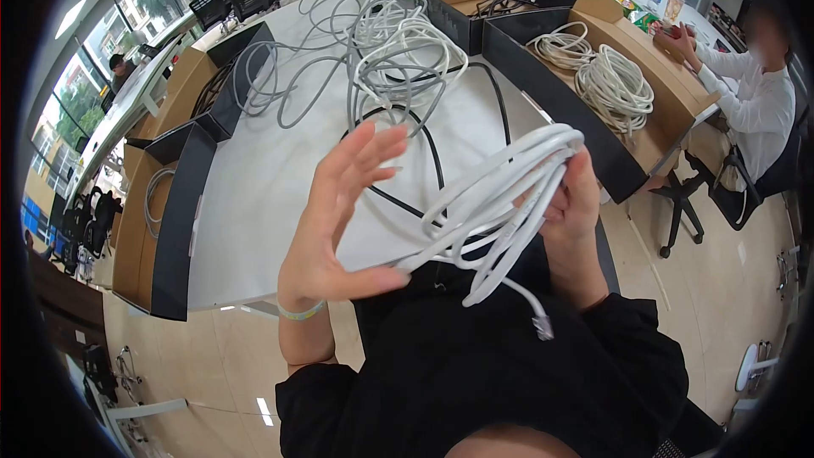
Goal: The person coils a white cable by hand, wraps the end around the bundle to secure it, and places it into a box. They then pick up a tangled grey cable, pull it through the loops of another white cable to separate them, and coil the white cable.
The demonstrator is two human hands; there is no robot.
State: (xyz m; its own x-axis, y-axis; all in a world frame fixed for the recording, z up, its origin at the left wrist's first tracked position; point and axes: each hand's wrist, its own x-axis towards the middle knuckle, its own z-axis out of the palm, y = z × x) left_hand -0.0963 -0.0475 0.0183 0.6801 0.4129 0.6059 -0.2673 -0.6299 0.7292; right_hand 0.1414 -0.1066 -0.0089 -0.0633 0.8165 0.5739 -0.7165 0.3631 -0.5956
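Observation:
A white network cable (496, 203), wound into several loose loops, hangs over the table's near edge. My right hand (572, 203) is wrapped round the right end of the coil. One cable end with a clear plug (543, 327) dangles below it. To the left of the coil, my left hand (339, 220) is raised with fingers spread and thumb apart, its thumb tip right at the coil's left side. Behind both hands, a tangle of grey and white cables (398, 59) lies on the white table (246, 195), with a black cable (437, 161) among it.
An open black box (585, 102) on the right holds coiled white cables (615, 89). Another box (462, 13) at the back holds black cables. Two boxes (174, 212) line the left side, the nearer with a grey cable (154, 199). A person in white (755, 110) sits at right.

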